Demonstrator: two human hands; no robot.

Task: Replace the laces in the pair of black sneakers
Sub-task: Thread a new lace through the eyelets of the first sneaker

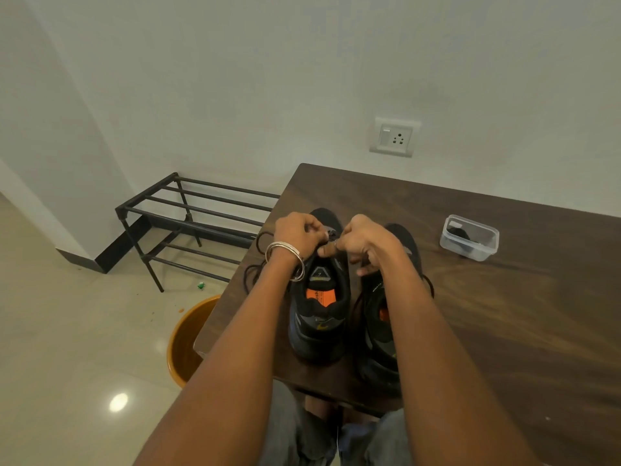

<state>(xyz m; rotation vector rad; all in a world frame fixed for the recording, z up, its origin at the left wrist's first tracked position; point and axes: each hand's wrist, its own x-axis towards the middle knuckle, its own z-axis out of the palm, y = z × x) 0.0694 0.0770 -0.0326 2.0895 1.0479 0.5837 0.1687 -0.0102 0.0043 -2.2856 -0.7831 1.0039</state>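
Observation:
Two black sneakers stand side by side on the dark wooden table (504, 297), heels toward me. The left sneaker (319, 317) shows an orange insole; the right sneaker (379, 338) is partly hidden under my right forearm. My left hand (297, 233) and my right hand (361, 242) meet over the left sneaker's tongue, both pinching its black lace (331, 235). A loose black lace (255, 264) trails in loops over the table's left edge.
A clear plastic container (469, 237) with something dark inside sits at the right on the table. A black metal shoe rack (188, 223) stands on the floor at the left. An orange bucket (188, 341) sits beside the table's near left corner. A wall socket (395, 136) is behind.

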